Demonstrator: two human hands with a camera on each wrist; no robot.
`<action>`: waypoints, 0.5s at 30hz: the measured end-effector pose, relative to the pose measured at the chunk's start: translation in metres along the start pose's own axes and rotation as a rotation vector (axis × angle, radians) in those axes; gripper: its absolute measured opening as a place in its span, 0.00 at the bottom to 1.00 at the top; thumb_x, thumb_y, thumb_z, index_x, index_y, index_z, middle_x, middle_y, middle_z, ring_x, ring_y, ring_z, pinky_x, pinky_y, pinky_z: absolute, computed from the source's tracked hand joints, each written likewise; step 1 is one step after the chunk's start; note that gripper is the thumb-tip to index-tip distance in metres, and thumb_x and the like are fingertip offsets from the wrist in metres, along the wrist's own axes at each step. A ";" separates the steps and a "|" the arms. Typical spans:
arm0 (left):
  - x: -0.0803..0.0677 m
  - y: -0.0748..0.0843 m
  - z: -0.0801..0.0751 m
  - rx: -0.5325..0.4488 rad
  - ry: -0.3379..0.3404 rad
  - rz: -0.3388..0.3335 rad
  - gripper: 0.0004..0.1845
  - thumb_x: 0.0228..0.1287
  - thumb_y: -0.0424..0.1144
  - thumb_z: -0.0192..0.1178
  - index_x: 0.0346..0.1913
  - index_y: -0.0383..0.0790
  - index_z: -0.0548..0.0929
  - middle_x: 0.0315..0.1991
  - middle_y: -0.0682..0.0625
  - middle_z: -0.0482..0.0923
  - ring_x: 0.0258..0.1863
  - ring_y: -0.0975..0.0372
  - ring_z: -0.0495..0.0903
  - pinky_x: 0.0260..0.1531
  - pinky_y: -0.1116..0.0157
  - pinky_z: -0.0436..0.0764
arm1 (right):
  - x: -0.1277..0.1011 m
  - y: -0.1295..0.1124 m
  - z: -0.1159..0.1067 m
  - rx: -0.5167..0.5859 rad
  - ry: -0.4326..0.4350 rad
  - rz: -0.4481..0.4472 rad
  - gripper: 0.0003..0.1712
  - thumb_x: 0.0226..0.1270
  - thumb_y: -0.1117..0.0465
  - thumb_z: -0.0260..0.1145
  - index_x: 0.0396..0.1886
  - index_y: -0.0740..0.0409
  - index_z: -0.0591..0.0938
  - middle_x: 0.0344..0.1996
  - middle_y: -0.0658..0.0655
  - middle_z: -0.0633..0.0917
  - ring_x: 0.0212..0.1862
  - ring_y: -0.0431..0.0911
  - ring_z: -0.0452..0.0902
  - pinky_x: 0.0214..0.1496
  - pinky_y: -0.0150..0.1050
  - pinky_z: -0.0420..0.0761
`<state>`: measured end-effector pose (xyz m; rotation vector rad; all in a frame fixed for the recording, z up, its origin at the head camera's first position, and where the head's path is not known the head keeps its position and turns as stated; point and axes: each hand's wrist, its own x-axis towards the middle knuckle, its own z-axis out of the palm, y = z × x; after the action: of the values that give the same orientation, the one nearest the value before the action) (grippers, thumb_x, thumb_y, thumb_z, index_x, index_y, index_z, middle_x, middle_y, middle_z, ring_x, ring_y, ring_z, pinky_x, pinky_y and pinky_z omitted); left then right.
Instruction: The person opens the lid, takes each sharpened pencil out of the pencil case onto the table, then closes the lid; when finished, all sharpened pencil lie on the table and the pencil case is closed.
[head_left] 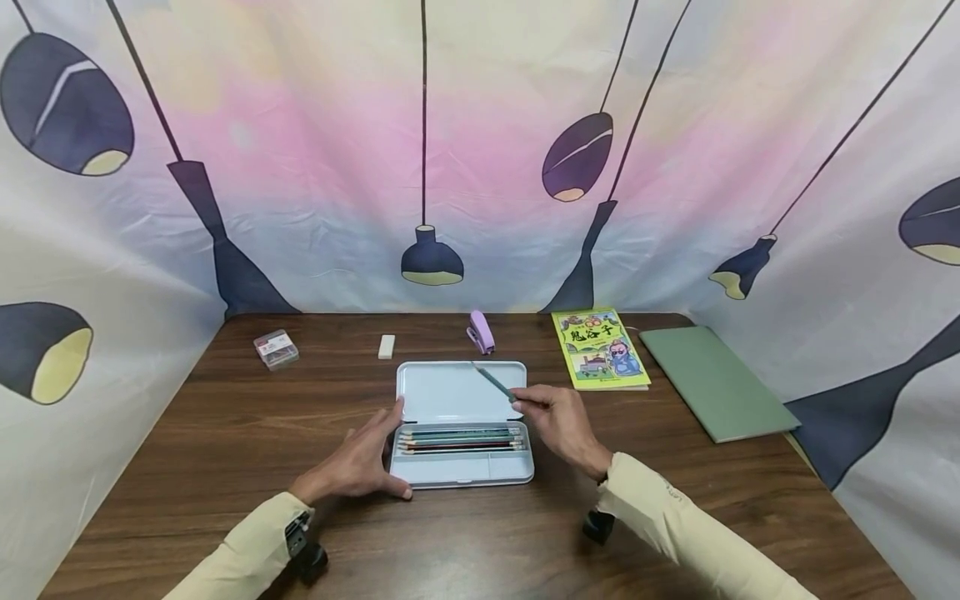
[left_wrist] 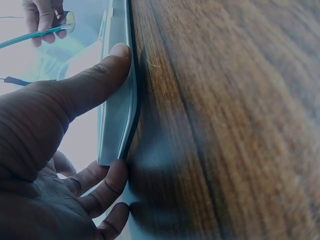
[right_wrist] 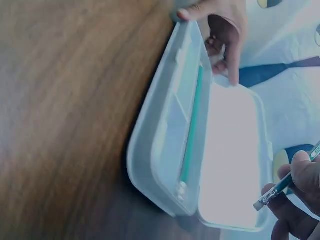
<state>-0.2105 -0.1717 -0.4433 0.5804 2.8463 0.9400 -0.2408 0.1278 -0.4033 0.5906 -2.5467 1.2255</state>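
A pale blue-white pencil case lies on the table, its lid folded back flat. Several pencils lie side by side in its long compartment. My left hand grips the case's left end, thumb on the front wall and fingers around the side. Above the right part of the lid, my right hand pinches a green pencil near its eraser end. The pencil's tip points up and to the left in the head view.
Behind the case are a white eraser and a purple stapler. A small clear box sits at back left. To the right lie a yellow book and a green folder. A printed curtain stands behind the wooden table.
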 end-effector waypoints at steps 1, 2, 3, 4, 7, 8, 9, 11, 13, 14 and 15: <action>0.000 0.000 0.000 0.000 0.001 -0.003 0.68 0.26 0.54 0.77 0.71 0.37 0.47 0.65 0.36 0.56 0.63 0.45 0.56 0.51 0.32 0.47 | 0.001 0.000 -0.002 0.001 0.006 0.012 0.11 0.54 0.67 0.67 0.38 0.56 0.86 0.31 0.48 0.85 0.32 0.36 0.79 0.30 0.29 0.78; 0.000 0.000 0.000 -0.001 0.002 -0.004 0.68 0.26 0.54 0.77 0.71 0.37 0.47 0.64 0.36 0.57 0.63 0.46 0.57 0.51 0.32 0.47 | 0.001 0.000 -0.004 -0.002 0.009 0.020 0.11 0.54 0.67 0.67 0.39 0.56 0.86 0.31 0.48 0.85 0.32 0.36 0.79 0.30 0.29 0.77; -0.001 0.000 0.001 -0.004 0.002 -0.008 0.68 0.26 0.54 0.77 0.71 0.37 0.47 0.64 0.37 0.58 0.63 0.46 0.57 0.51 0.32 0.47 | 0.002 0.001 -0.005 -0.008 0.011 0.024 0.11 0.55 0.67 0.67 0.39 0.55 0.86 0.31 0.48 0.85 0.32 0.36 0.79 0.30 0.29 0.77; -0.001 0.000 0.001 -0.003 0.004 -0.009 0.68 0.26 0.54 0.77 0.71 0.37 0.47 0.64 0.37 0.58 0.62 0.47 0.57 0.51 0.32 0.47 | 0.002 0.001 -0.006 -0.014 0.011 0.028 0.11 0.55 0.67 0.66 0.39 0.55 0.86 0.31 0.48 0.85 0.32 0.37 0.79 0.30 0.29 0.77; -0.001 -0.001 0.002 0.002 0.007 -0.009 0.68 0.25 0.54 0.77 0.71 0.37 0.47 0.63 0.37 0.59 0.62 0.47 0.58 0.51 0.32 0.47 | 0.002 0.003 -0.008 -0.046 0.018 0.021 0.11 0.55 0.67 0.67 0.39 0.55 0.86 0.31 0.48 0.85 0.32 0.37 0.79 0.28 0.30 0.77; -0.001 -0.001 0.002 0.003 0.008 -0.008 0.68 0.25 0.54 0.77 0.71 0.37 0.47 0.64 0.37 0.58 0.62 0.46 0.57 0.50 0.32 0.47 | 0.002 0.004 -0.009 -0.056 0.024 0.016 0.11 0.54 0.67 0.67 0.39 0.55 0.86 0.31 0.48 0.85 0.32 0.37 0.79 0.28 0.30 0.77; 0.000 0.000 0.001 0.004 0.008 -0.008 0.68 0.25 0.54 0.77 0.71 0.37 0.47 0.64 0.36 0.58 0.63 0.46 0.57 0.50 0.31 0.46 | 0.001 0.006 -0.010 -0.067 0.029 0.011 0.11 0.54 0.68 0.67 0.38 0.55 0.86 0.31 0.48 0.85 0.32 0.37 0.79 0.28 0.30 0.77; 0.000 0.000 0.001 0.006 0.008 -0.008 0.68 0.26 0.54 0.77 0.71 0.37 0.47 0.63 0.37 0.59 0.62 0.46 0.58 0.50 0.31 0.46 | 0.000 0.011 -0.012 -0.089 0.039 -0.004 0.12 0.53 0.68 0.68 0.38 0.54 0.87 0.32 0.48 0.85 0.32 0.37 0.79 0.28 0.31 0.77; 0.000 0.000 0.001 0.003 0.007 -0.007 0.68 0.26 0.53 0.77 0.71 0.37 0.47 0.63 0.37 0.59 0.62 0.46 0.58 0.50 0.31 0.46 | -0.002 0.019 -0.017 -0.118 0.049 -0.021 0.12 0.52 0.69 0.68 0.37 0.54 0.87 0.32 0.48 0.85 0.31 0.37 0.79 0.28 0.32 0.76; 0.000 0.000 0.001 0.003 0.008 -0.006 0.68 0.26 0.53 0.77 0.71 0.37 0.47 0.63 0.37 0.59 0.62 0.46 0.58 0.50 0.31 0.45 | -0.003 0.023 -0.020 -0.135 0.053 -0.024 0.11 0.52 0.68 0.68 0.36 0.53 0.87 0.31 0.48 0.85 0.31 0.37 0.79 0.29 0.33 0.76; 0.000 0.000 0.001 0.001 0.008 -0.006 0.68 0.25 0.53 0.77 0.71 0.37 0.47 0.63 0.36 0.59 0.63 0.46 0.57 0.50 0.31 0.45 | -0.005 0.027 -0.024 -0.158 0.055 -0.029 0.11 0.52 0.68 0.69 0.36 0.53 0.87 0.31 0.48 0.85 0.31 0.38 0.79 0.29 0.34 0.76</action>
<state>-0.2106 -0.1710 -0.4438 0.5690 2.8544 0.9422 -0.2480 0.1629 -0.4091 0.5479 -2.5494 1.0048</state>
